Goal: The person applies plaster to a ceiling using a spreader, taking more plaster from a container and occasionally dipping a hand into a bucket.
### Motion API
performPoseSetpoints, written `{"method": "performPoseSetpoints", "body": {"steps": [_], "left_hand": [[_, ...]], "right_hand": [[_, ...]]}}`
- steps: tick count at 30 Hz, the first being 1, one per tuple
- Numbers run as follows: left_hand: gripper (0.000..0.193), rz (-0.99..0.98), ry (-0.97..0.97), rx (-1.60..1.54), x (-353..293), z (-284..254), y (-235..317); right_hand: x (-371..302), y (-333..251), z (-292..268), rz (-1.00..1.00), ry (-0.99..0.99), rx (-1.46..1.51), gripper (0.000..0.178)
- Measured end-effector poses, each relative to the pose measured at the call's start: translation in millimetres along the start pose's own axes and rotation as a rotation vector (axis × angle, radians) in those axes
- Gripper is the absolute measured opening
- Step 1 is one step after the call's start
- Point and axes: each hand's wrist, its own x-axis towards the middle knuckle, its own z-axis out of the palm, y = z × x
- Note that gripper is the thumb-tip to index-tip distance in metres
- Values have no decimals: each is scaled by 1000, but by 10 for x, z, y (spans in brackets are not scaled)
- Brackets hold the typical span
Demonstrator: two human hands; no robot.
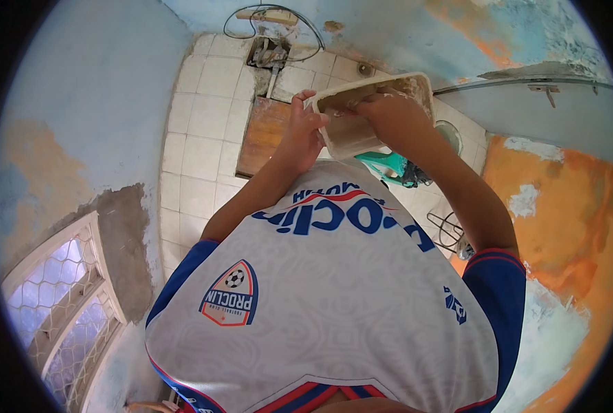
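Observation:
A pale rectangular plastic tub (348,142), smeared inside, is tilted in front of my chest above the floor. My left hand (305,131) is closed around its left end, thumb near the rim and fingers along the outside. My right hand (389,110) reaches over the near side into the tub. Its fingers are bent and whitish with residue, close to the inner left wall. Whatever they may be gripping is hidden. Below the tub, partly covered by my right forearm, lies a green and black object (389,165).
A brown wooden board (262,131) lies on the pale floor tiles (191,113). Beyond it is a broken hole with pipework (269,52). Black cable (310,26) loops by the far wall. A bent wire item (444,230) lies at right. A latticed window (59,296) is at left.

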Motion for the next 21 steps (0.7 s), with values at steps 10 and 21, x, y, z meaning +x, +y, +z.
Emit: {"method": "performPoseSetpoints", "body": {"steps": [10, 21], "left_hand": [[62, 135, -33, 151, 179, 253, -98], [60, 183, 30, 154, 267, 856, -760]], "right_hand": [[-106, 482, 201, -78, 232, 158, 34], [-755, 1100, 409, 22, 290, 111, 35]]}}
